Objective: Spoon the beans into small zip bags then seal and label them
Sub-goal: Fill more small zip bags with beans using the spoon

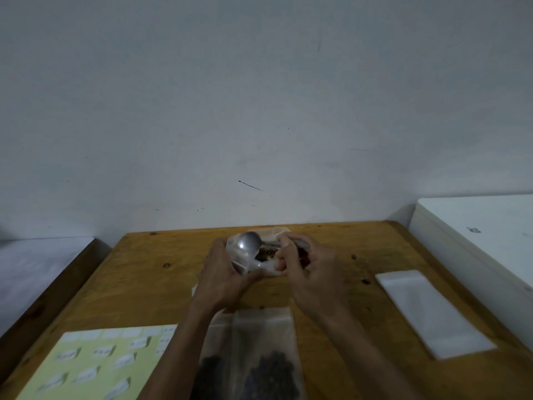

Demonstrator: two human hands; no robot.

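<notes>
A: Labels point(95, 362) on a yellow sheet, surface point(155, 284) front left. Left hand point(223, 274)?
B: Fingers curled round small zip bag point(245, 255), held up mid-surface.
A: Right hand point(310, 272)?
B: Fingers grip spoon point(249, 243), bowl at the bag mouth. Beans point(266, 254) behind; empty bags point(432, 313) right.

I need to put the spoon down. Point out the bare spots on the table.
Bare wood lies left of the left hand, above the yellow-green label sheet, and between the right hand and the flat stack of clear empty zip bags. The near middle is crowded by filled bean bags.
</notes>
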